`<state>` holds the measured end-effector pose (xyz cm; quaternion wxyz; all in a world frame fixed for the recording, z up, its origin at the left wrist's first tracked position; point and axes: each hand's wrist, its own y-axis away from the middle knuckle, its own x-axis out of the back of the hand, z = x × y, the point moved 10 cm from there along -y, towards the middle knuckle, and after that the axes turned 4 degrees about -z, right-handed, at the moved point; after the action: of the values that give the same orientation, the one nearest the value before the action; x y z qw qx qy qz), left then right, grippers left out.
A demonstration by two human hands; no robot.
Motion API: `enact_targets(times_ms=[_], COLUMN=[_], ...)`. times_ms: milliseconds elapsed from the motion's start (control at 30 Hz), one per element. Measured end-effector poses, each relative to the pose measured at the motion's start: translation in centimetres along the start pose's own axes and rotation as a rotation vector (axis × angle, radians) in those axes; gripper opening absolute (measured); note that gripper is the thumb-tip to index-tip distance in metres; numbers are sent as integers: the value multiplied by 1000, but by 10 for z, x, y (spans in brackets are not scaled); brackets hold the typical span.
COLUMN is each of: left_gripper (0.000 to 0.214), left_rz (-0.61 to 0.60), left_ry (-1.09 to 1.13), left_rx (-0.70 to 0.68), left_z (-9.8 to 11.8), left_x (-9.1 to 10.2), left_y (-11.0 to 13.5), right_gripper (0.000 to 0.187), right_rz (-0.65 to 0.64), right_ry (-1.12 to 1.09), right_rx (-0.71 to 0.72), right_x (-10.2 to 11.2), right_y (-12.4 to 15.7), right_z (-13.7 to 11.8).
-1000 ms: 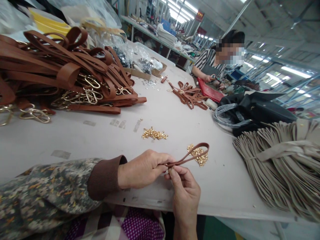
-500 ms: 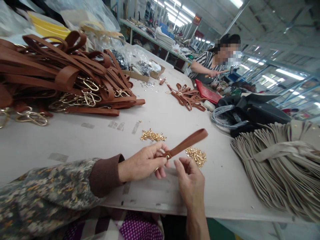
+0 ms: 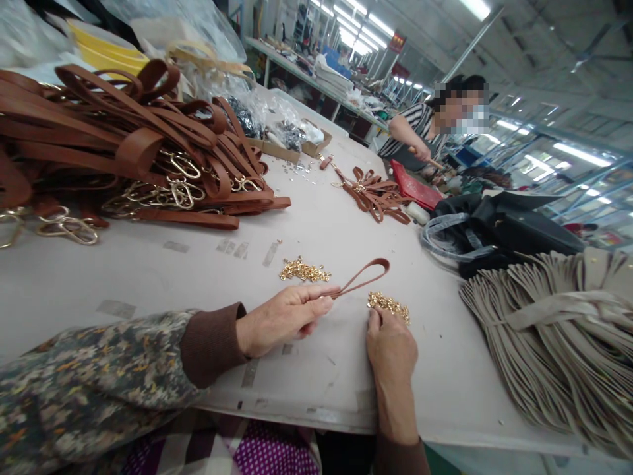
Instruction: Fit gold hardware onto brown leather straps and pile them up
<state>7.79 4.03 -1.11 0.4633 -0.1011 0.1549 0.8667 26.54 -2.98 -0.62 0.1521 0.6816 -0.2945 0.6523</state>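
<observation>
Near side of table (image 3: 341, 376): right hand (image 3: 393, 346) at a gold pile (image 3: 394, 305); can't tell if it's pinching any. Left hand (image 3: 284, 318) pinches brown strap (image 3: 342, 291) by one end, loop (image 3: 387, 264) jutting rightward past the grip. Second gold pile (image 3: 303, 270) just beyond.

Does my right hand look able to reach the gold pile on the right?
Very likely yes: the right hand is at the near edge of the gold pile, with nothing visible in between.

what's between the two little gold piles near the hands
In the head view, a looped brown strap, held by the left hand, crosses between them.
</observation>
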Motion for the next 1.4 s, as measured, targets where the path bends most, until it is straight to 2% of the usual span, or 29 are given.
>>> enact_targets(times_ms=[100, 200, 333, 433, 567, 633, 700, 900, 1067, 1167, 1300, 1400], left_gripper=[51, 51, 41, 30, 26, 25, 24, 25, 24, 23, 23, 22], left_rz=[30, 7, 51, 104, 99, 74, 48, 27, 50, 35, 6, 27], left_ry=[33, 6, 60, 83, 87, 75, 59, -71, -343, -422, -436, -470], left_rx=[-11, -11, -14, -5, -4, -12, -25, -103, -216, -257, -272, -339], left_z=[-1, -2, -5, -10, -13, -12, -11, -4, 14, 20, 22, 30], left_x=[1, -1, 4, 9, 7, 4, 1, -2, -3, -6, -11, -11], left_y=[1, 0, -4, -7, -8, -7, -7, -2, 4, 6, 7, 11], right_gripper=[23, 23, 25, 25, 9, 7, 9, 12, 9, 9, 11, 17], right_rz=[-42, -73, -22, 95, 281, 280, 260, 264, 282, 296, 255, 226], right_ry=[-68, -137, -215, -399, -717, -716, -707, -753, -796, -853, -928, -1093], right_rx=[-21, -5, 39, 146, 452, 550, 580, 526, 473, 370, 245, 89], right_x=[-2, -4, 3, 19, 56, 62, 61, 54, 54, 49, 38, 28], right_y=[-8, -12, -3, 21, 61, 70, 71, 67, 70, 71, 73, 72], right_z=[10, 15, 10, -9, -52, -72, -83, -78, -73, -64, -57, -48])
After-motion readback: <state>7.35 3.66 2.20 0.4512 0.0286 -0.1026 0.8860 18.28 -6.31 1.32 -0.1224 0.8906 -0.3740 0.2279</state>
